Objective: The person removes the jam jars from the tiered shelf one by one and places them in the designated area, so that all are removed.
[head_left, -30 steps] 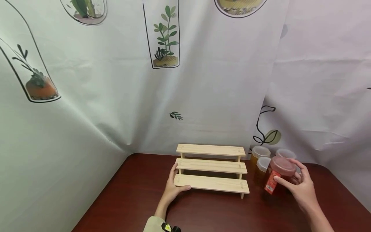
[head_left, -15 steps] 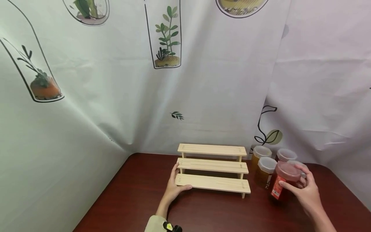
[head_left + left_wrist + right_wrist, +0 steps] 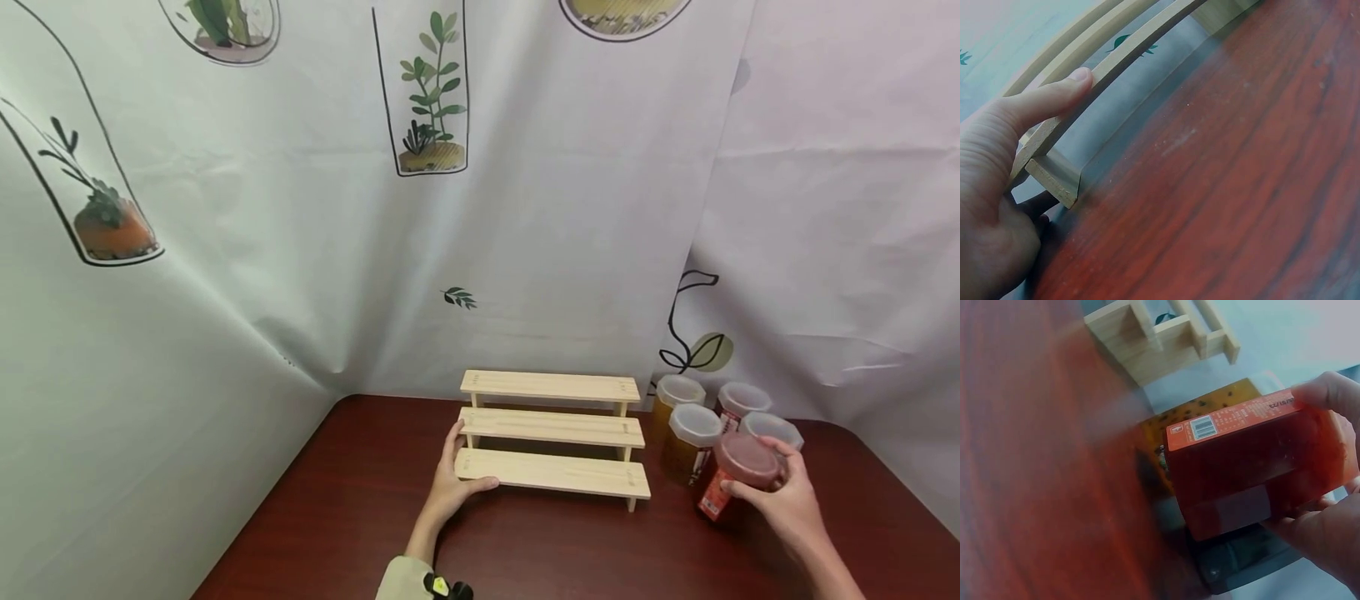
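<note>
My left hand (image 3: 447,487) grips the left end of a pale wooden three-step display stand (image 3: 551,471). Its thumb lies over the front edge of the lowest step, seen close in the left wrist view. At the right, my right hand (image 3: 787,500) holds a dark red jar (image 3: 1241,469) with a pinkish lid (image 3: 747,461) and an orange-red barcode label. The thumb presses the label side, and the other fingers go round the far side. The jar leans slightly in the head view. Whether its base touches the table I cannot tell.
Behind the held jar stand several white-lidded jars, among them an amber jar (image 3: 686,450), another amber one (image 3: 667,408) and a dark one (image 3: 738,400). A dark red-brown wooden table (image 3: 570,550) lies beneath. Plant-printed white cloth (image 3: 555,250) hangs behind and at the left.
My right hand has moved the red jar a little right and toward me, lower, uncovering more of the white-lidded jars behind. The left hand has stayed on the stand.
</note>
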Available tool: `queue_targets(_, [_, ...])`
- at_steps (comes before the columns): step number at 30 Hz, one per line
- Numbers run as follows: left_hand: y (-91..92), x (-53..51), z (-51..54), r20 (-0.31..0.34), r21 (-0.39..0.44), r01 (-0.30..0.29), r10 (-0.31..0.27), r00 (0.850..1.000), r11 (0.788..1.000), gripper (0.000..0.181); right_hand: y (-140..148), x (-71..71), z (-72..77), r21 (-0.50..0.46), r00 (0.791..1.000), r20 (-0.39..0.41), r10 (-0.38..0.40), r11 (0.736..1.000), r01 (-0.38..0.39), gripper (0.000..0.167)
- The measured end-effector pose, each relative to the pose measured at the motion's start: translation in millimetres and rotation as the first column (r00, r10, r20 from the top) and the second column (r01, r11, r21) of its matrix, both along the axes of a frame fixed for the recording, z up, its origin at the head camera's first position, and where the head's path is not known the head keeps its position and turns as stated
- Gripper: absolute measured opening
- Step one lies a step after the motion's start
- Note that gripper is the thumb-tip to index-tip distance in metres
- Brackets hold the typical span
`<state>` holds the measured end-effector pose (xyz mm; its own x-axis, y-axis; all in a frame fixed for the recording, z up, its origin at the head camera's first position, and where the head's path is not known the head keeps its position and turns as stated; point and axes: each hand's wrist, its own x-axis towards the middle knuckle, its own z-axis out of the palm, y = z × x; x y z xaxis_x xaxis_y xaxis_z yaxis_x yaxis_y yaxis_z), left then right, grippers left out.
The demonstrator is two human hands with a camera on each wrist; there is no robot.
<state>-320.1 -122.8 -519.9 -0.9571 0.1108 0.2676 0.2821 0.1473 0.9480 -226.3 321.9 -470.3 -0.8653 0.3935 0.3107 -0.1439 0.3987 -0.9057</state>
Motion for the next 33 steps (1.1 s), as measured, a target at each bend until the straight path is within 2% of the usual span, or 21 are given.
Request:
queue_targets(12, [1.5,4.4,0.9,0.011,0.017,-0.003,0.003,1.000,1.000,0.113,1.0,1.3,-4.7,0.043,0.999,0.016,0.032,0.999,-0.033,0.082])
queue_targets(20, [-1.9,3.9,-0.2,0.005,-0.008,0.002,-0.002,1.000,1.000,0.112,2.6,1.2,2.4,0.075,0.990,0.118,0.079,0.993,-0.088,0.078])
queue_targets(24, [-3.2,5.4,-1.9,0.016,-0.001,-0.004,0.004,1.000,1.000,0.112,7.7,1.0,2.7,0.097,0.981,0.159,0.114,0.987,-0.131,0.076])
queue_targets(28, [-4.6,4.5,-2.2,0.009,-0.002,-0.004,0.004,1.000,1.000,0.112,14.4,-0.2,0.8,0.075,0.965,0.179,0.194,0.975,-0.210,0.073])
queue_targets(33, [-6.3,0.1,-1.8,-0.009,-0.004,0.006,-0.007,1.000,1.000,0.112,20.7,-1.1,6.8,0.045,0.926,0.243,0.288,0.950,-0.308,0.071])
